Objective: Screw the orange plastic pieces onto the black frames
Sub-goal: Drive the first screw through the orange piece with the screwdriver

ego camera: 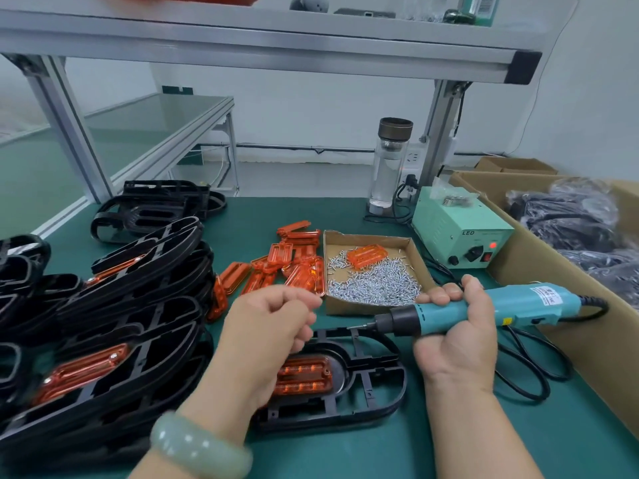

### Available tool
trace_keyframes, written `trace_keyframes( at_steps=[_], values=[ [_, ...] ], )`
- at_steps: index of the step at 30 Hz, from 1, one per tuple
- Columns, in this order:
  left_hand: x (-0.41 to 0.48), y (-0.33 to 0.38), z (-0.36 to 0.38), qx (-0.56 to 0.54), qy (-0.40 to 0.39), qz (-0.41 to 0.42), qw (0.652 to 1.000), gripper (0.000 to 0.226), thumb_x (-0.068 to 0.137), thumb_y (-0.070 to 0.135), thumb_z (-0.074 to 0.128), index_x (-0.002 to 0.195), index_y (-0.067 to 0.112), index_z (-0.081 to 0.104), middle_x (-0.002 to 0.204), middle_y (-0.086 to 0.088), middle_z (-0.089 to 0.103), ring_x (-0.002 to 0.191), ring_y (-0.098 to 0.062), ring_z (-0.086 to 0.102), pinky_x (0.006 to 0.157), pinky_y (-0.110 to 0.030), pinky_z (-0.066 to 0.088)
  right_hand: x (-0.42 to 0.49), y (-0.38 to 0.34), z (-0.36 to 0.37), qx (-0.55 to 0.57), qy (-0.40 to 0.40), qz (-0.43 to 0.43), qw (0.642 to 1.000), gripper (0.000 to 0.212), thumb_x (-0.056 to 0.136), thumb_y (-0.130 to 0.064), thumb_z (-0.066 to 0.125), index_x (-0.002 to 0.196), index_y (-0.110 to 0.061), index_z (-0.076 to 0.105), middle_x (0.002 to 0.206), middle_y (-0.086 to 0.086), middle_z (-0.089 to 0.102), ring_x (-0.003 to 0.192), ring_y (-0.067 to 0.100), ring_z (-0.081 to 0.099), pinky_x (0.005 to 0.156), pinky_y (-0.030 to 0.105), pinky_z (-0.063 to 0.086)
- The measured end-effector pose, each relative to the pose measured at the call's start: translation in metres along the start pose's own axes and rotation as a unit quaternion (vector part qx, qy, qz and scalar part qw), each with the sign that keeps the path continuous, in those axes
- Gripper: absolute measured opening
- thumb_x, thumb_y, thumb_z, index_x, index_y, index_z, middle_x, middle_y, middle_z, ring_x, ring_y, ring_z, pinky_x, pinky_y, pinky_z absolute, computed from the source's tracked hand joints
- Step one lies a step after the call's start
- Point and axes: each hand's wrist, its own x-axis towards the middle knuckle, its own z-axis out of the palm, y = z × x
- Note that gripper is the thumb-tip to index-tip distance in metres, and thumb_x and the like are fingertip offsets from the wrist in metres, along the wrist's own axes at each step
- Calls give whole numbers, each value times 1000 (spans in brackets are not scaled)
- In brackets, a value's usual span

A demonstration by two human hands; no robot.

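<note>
1. Left hand [273, 326] over the near black frame, fingers curled in toward the thumb and blurred; cannot tell whether anything sits between the fingertips. Pale green bangle [200, 447] on the wrist.
2. Right hand [456, 337] wrapped tight around the teal electric screwdriver [491, 311], tool held almost level, bit pointing left toward the left hand's fingers and hanging above the far rim of the frame.
3. Black frame [363, 392] flat on the green table [518, 437], near centre, below both hands. Orange piece [304, 375] seated in its oval recess, left part hidden by the wrist.
4. Loose orange pieces [287, 261] heaped farther back, just left of a cardboard tray [345, 307] full of small silver screws [380, 285]. One more orange piece lying on the screws at the tray's far side.
5. Stack of black frames [138, 305] leaning along the left, several with orange pieces already fitted.
6. Far right: pale green power box [460, 229] with a red lamp lit, black cable [532, 375] looping across the table to the screwdriver, clear bottle [389, 167] just left of the box.
7. Large cardboard box [605, 357] along the right edge, holding black bagged items.
</note>
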Motion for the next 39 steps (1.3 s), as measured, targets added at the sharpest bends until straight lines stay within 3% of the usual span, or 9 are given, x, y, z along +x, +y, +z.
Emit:
trace_keyframes(
  at_steps=[6, 9, 14, 18, 22, 26, 31, 39],
  values=[
    [-33, -19, -13, -37, 9, -7, 999, 38, 84, -4, 56, 77, 28, 76, 66, 2, 68, 58, -7, 59, 54, -18, 47, -17, -6, 8, 39, -11, -3, 999, 19, 98, -19, 49, 79, -22, 46, 62, -11, 44, 52, 5, 45, 63, 22, 44],
    [-39, -21, -16, -73, 4, -32, 997, 36, 86, -1, 56, 81, 29, 77, 61, 3, 63, 60, -8, 56, 61, -23, 46, -27, -10, 18, 56, -16, -11, 998, 36, 97, -20, 50, 62, -22, 59, 60, -10, 45, 51, 6, 46, 61, 21, 45],
    [-44, -16, -20, -154, -19, -66, 986, 43, 85, -7, 45, 71, 19, 76, 60, -1, 56, 54, -8, 50, 56, -25, 42, -49, -14, 26, 55, -30, -8, 998, 48, 97, -21, 50, 51, -23, 63, 60, -11, 45, 51, 5, 46, 61, 20, 46],
    [-49, -15, -22, -171, -50, -70, 981, 38, 84, -7, 46, 75, 16, 75, 61, -3, 54, 54, -10, 48, 54, -24, 42, -64, -13, 28, 62, -21, -11, 998, 40, 96, -19, 51, 57, -22, 63, 61, -10, 45, 51, 6, 46, 60, 21, 46],
    [-55, -14, -19, -216, -59, -94, 970, 7, 80, 7, 64, 83, 9, 71, 63, -4, 59, 53, -9, 53, 47, -18, 47, -74, -9, 28, 58, -19, -26, 998, 16, 95, -19, 50, 79, -21, 54, 62, -11, 45, 51, 5, 47, 61, 19, 47],
    [-58, -15, -17, -242, -60, -134, 959, 23, 64, 26, 66, 78, 9, 68, 63, -4, 62, 49, -8, 53, 42, -16, 45, -81, -7, 28, 41, -30, -37, 998, 11, 95, -21, 50, 85, -20, 52, 62, -11, 45, 51, 5, 47, 62, 18, 48],
    [-62, -9, -15, -303, -93, -202, 927, 15, 64, 24, 66, 63, 12, 75, 63, -5, 63, 49, -9, 56, 40, -16, 47, -86, -6, 30, 33, -30, -33, 998, 13, 96, -21, 49, 83, -21, 53, 62, -11, 45, 51, 5, 47, 61, 20, 47],
    [-65, -3, -17, -367, -144, -254, 883, 14, 70, 17, 65, 65, 9, 76, 65, -8, 62, 48, -12, 58, 40, -17, 49, -87, -6, 31, 27, -29, -33, 999, 13, 96, -20, 49, 84, -21, 51, 62, -11, 45, 52, 5, 46, 64, 22, 45]
  ],
)
